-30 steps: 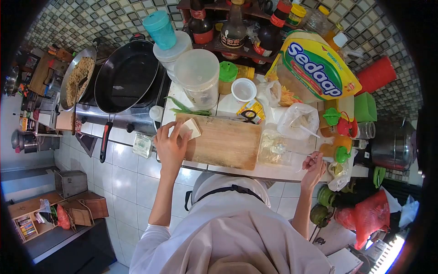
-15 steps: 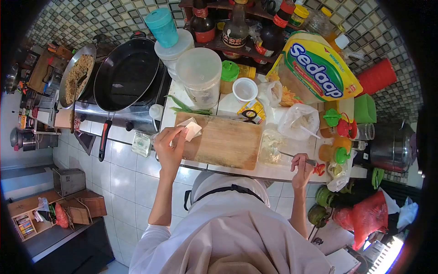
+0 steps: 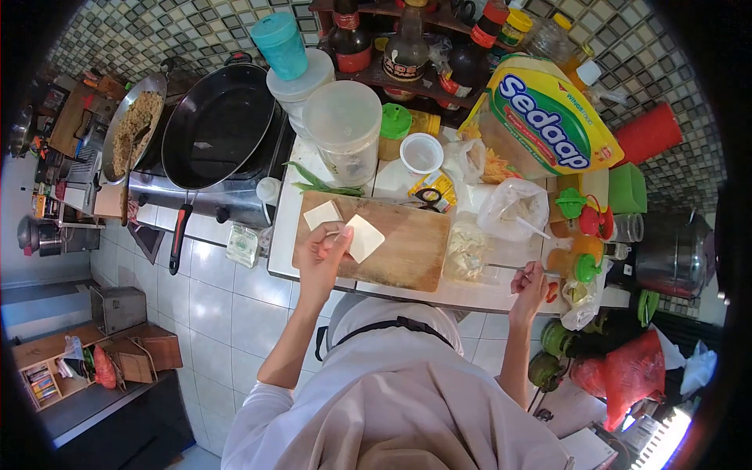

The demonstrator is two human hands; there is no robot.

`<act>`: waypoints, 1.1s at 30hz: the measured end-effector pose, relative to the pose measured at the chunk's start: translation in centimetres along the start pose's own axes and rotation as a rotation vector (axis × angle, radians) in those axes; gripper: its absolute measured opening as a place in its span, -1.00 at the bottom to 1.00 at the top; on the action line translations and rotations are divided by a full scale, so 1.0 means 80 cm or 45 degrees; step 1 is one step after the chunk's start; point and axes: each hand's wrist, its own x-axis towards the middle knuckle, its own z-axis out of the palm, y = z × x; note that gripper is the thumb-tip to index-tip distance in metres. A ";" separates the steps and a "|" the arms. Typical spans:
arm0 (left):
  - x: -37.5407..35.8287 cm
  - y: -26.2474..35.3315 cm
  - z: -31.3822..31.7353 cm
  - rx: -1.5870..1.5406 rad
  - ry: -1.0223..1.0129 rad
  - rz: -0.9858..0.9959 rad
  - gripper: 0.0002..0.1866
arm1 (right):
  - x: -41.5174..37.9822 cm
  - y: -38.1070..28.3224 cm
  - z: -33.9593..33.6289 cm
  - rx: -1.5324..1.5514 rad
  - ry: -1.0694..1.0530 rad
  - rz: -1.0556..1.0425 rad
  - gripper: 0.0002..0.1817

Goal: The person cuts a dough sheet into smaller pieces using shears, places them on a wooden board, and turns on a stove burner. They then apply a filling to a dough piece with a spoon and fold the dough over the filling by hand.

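My left hand (image 3: 323, 254) pinches a thin pale square wrapper (image 3: 365, 239) over the left part of the wooden cutting board (image 3: 407, 243). Another pale square wrapper (image 3: 322, 214) lies on the board's upper left corner, just beyond my fingers. My right hand (image 3: 529, 283) is by the counter's front edge, right of the board, its fingers curled in. What it holds, if anything, I cannot make out. Between that hand and the board sits a clear plastic container (image 3: 468, 249) with pale contents. Red chillies (image 3: 552, 292) lie close beside my right hand.
Green chillies (image 3: 325, 186) lie behind the board, near a tall clear tub (image 3: 342, 129). A black pan (image 3: 215, 129) and a pan of brown food (image 3: 135, 137) are on the stove at left. Scissors (image 3: 428, 196), a white bag (image 3: 513, 207) and spice jars (image 3: 586, 265) stand behind and right.
My left hand has moved right with one wrapper, leaving another on the board. My right hand has shifted slightly right; the metal utensil it held no longer shows clearly.
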 end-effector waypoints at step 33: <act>-0.013 -0.021 0.067 -0.288 -0.549 -0.461 -0.68 | -0.044 -0.073 0.050 0.356 -0.433 -0.534 -0.63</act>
